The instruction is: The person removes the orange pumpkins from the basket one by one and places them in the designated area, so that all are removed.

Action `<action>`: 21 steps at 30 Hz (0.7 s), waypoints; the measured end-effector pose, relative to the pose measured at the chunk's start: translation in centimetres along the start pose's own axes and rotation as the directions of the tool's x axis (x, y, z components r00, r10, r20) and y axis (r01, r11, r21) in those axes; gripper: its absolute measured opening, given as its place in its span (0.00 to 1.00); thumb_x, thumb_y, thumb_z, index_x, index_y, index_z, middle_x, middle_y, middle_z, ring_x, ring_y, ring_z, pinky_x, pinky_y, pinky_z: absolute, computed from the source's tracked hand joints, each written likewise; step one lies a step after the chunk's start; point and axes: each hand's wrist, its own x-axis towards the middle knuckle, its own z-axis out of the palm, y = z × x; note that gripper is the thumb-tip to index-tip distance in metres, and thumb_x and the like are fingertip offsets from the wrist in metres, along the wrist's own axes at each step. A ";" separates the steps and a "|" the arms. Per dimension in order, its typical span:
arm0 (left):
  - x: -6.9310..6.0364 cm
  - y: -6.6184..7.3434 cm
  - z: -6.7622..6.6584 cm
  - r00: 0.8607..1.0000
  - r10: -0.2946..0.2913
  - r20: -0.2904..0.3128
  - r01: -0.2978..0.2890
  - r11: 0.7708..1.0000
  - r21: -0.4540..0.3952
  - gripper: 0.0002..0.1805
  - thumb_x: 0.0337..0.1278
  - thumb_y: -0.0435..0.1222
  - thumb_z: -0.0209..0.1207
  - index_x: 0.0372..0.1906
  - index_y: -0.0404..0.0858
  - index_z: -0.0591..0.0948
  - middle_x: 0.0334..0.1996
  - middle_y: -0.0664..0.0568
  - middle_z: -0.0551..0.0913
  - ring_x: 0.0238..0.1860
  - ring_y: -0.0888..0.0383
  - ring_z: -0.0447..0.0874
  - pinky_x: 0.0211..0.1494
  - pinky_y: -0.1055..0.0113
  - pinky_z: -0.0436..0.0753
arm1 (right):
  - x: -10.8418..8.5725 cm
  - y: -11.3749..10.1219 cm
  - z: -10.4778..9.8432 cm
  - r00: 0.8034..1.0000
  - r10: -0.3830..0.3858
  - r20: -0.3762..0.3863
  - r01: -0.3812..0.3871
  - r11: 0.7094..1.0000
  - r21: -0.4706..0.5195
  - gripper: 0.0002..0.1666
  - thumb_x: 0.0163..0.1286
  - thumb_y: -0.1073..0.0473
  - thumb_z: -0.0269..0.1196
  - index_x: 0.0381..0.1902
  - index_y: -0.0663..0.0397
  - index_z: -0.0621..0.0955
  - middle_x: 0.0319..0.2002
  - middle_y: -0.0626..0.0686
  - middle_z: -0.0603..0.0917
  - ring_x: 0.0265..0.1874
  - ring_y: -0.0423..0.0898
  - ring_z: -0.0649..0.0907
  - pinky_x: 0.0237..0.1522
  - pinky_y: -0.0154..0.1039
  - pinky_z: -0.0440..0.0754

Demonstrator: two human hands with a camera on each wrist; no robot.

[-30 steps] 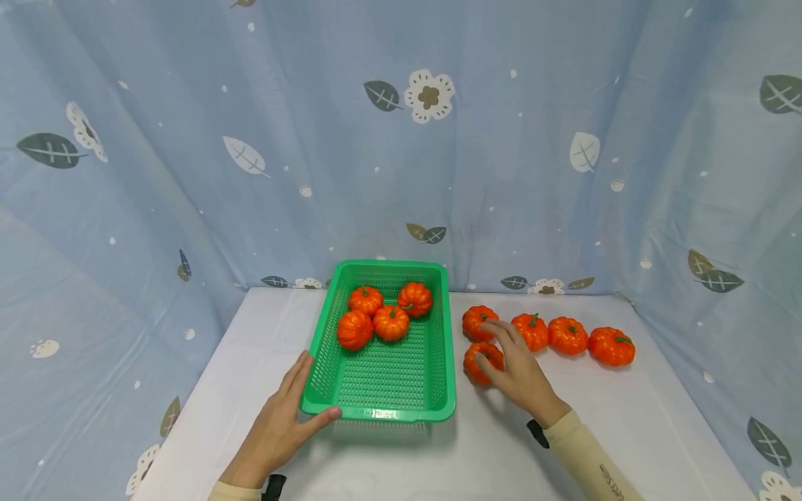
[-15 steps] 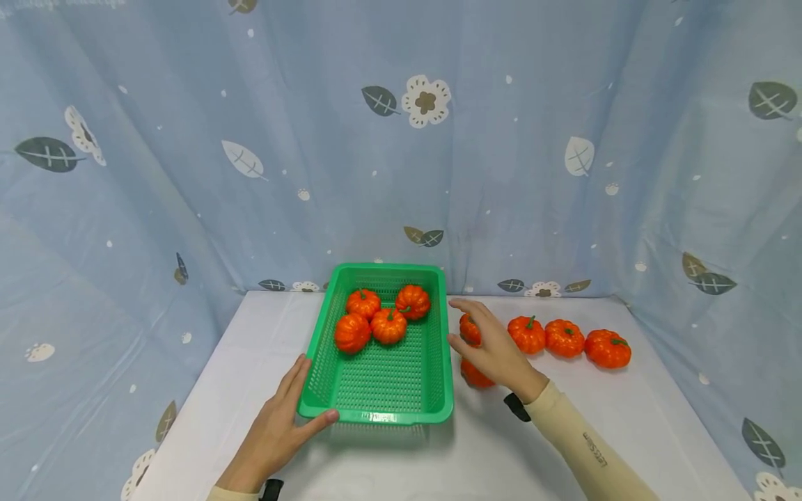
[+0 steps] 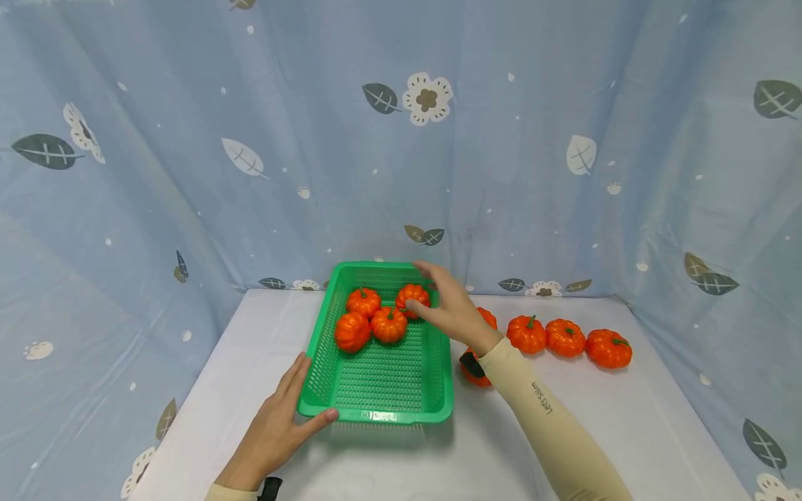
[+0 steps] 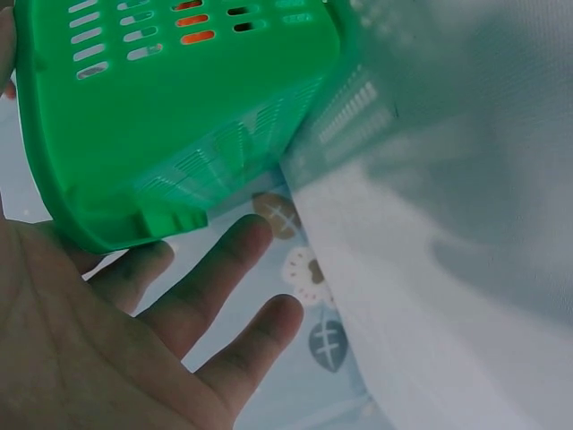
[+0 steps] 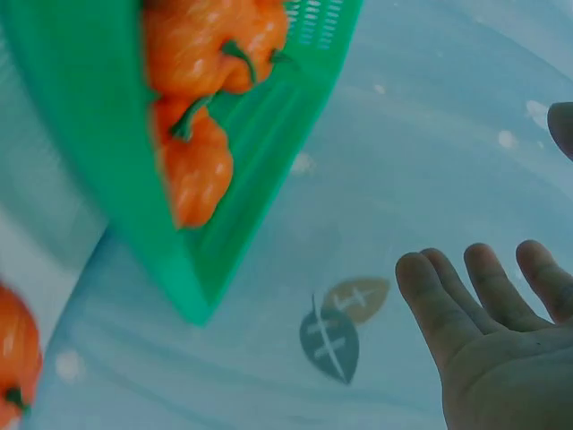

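Note:
A green plastic basket holds several small orange pumpkins with green stems. My left hand rests at its front left corner, thumb on the front rim; in the left wrist view its fingers spread straight beside the basket wall. Above the basket's right side is my right hand, thumb and fingers apart, nearest to the back right pumpkin. The right wrist view has this hand holding nothing, away from the pumpkins. Touching cannot be told from the head view.
Right of the basket, two pumpkins are partly hidden by my right arm: a rear one and a front one. Farther right, three pumpkins stand in a row, including the end one. A blue patterned curtain closes off the white table's back.
My right hand has moved left, from the two pumpkins beside the basket to over the basket's right side. My left hand and the pumpkins have stayed in place.

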 end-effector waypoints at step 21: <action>0.1 0.1 0.0 1.000 0.010 -0.003 -0.010 1.000 -0.012 0.57 0.57 0.64 0.65 0.83 0.47 0.50 0.81 0.51 0.49 0.71 0.36 0.65 0.63 0.35 0.71 | 3.8 3.1 7.3 0.936 0.203 0.287 -0.121 0.952 -0.280 0.55 0.60 0.57 0.77 0.79 0.51 0.61 0.77 0.57 0.61 0.78 0.58 0.54 0.75 0.57 0.56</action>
